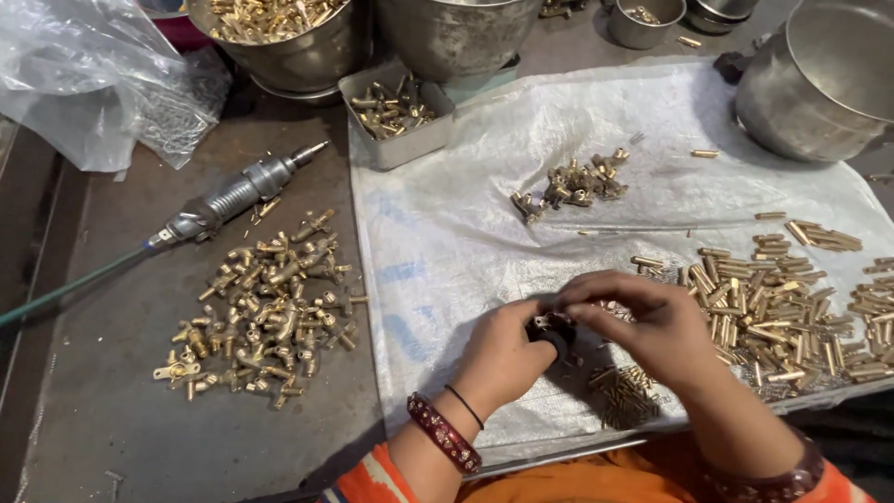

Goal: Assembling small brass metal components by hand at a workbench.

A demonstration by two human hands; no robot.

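Dark metal table (112,410), white plastic sheet (447,251) over right part. Head view: left hand (503,359) curled around small black part (551,331) at sheet's near edge; right hand (652,326) touches it from right, fingers (591,296) pinching at its top. Brass pins (773,298) heaped just right of hands. Brass fittings (265,312) piled left off sheet, air tool (233,196) beyond them. Steel bowls (819,84) along far side.

I see a small black part (551,331) with a bit of brass at its top, pinched between both sets of fingers (596,300) just above the white sheet (447,233), mostly hidden, its shape hard to tell.
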